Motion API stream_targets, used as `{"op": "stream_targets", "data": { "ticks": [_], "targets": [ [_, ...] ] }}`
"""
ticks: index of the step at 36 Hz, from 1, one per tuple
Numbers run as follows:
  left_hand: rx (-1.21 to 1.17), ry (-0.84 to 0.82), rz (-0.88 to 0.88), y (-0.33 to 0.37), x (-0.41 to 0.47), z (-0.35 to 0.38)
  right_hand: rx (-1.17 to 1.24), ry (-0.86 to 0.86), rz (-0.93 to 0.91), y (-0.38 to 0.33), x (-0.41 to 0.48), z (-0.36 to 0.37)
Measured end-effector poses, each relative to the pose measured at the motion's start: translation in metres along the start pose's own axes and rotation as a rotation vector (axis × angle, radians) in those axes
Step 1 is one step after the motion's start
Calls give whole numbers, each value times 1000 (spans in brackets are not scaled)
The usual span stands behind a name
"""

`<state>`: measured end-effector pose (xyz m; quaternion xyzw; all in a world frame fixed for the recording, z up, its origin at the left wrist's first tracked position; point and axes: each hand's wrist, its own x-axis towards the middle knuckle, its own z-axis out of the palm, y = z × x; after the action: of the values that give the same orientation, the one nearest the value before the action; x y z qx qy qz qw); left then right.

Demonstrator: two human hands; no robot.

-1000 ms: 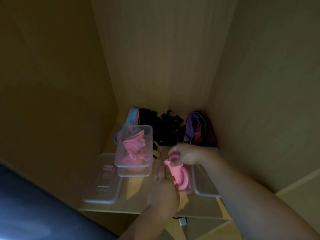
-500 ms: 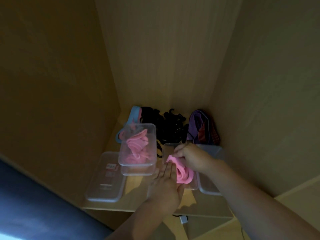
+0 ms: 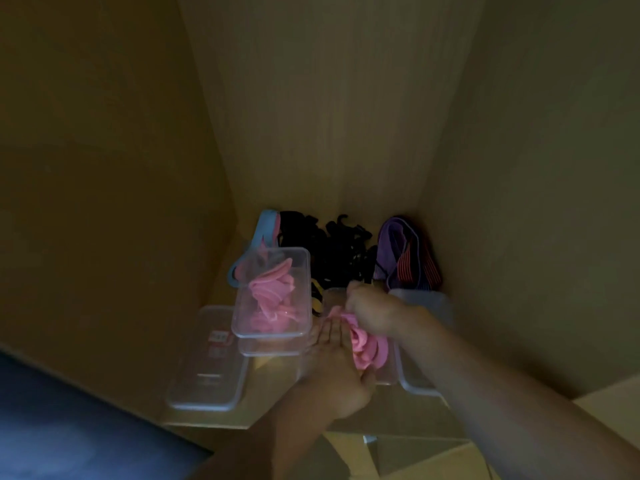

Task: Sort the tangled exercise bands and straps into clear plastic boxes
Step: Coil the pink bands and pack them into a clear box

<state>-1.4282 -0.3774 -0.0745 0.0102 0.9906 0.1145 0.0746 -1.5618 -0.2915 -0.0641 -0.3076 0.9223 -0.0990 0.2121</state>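
I am pinching the top of the pink band (image 3: 369,346) in my right grip (image 3: 374,311), with the fingers curled round its upper folds. My left grip (image 3: 332,365) is lying flat and spread against the band's left side, fingers straight, steadying the bundle. The band is hanging bunched in loops just over the open clear box (image 3: 334,295) on the shelf (image 3: 265,362). Its lower loops seem to be dipping inside. Whether they are touching the bottom I cannot tell in this dim light.

The band is looking soft, light and limp to me, a floppy thing that is folding under its own weight. I am judging it stretchy and a little tacky rather than slippery, so a light pinch should be enough. Nothing about it seems fragile. The trouble I am expecting is spring: squashed loops may be pushing back up over the rim once let go. Taking hold at the gathered top, where several folds are lying together, seems best, with the flat palm herding the loose loops inward.

Just to the left, the filled box (image 3: 272,296) is holding more pink bands. Behind it, the black straps (image 3: 332,252) are lying in a knot that I expect to be snagging. The purple band (image 3: 403,261) is looking stiffer and woven.
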Motion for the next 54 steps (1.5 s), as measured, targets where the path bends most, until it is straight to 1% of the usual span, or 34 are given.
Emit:
{"op": "stream_targets", "data": {
  "ticks": [2,4,6,8,10,13,14,16,18,20,22,26,29,34,40,45,47,49,51,53,54],
  "targets": [
    [-47,115,20,-2,-2,2,-29,12,-46,3,-2,-2],
    [-82,86,-7,-1,-5,-1,-23,29,-91,7,-5,-6],
    [-51,44,-10,-1,-5,5,28,42,-110,7,-9,-12],
    [-38,59,-22,-1,-9,3,70,63,-106,4,-15,-19],
    [-18,28,-10,-1,-11,9,107,98,-119,2,-22,-23],
    [36,89,56,-3,-20,10,132,152,-112,2,-31,-27],
    [39,75,54,-5,-23,11,139,180,-101,4,-34,-28],
    [28,71,49,-7,-29,9,188,243,-63,7,-38,-28],
    [-52,93,77,-10,-35,8,235,282,-54,8,-42,-27],
    [-43,91,106,-13,-37,9,254,269,-70,5,-48,-25],
    [-45,125,93,-16,-40,12,273,235,-74,2,-52,-21],
    [-32,125,72,-17,-49,13,263,220,-74,-8,-57,-13],
    [-21,139,68,-20,-55,13,211,240,-153,-22,-64,-10],
    [-40,151,-17,-28,-83,8,202,296,-294,-48,-70,9],
    [-99,159,-212,-59,-126,6,228,391,-536,-87,-72,36],
    [-117,116,-337,-99,-161,10,136,359,-626,-126,-73,74],
    [-133,91,-369,-111,-172,12,78,324,-614,-140,-67,92],
    [-153,85,-376,-121,-180,11,43,239,-553,-153,-60,110],
    [-175,80,-366,-130,-186,9,32,192,-480,-166,-52,124],
    [-196,72,-342,-138,-190,8,0,196,-405,-171,-41,139],
    [-211,73,-325,-141,-191,9,-32,225,-418,-173,-38,145]
  ]
}}
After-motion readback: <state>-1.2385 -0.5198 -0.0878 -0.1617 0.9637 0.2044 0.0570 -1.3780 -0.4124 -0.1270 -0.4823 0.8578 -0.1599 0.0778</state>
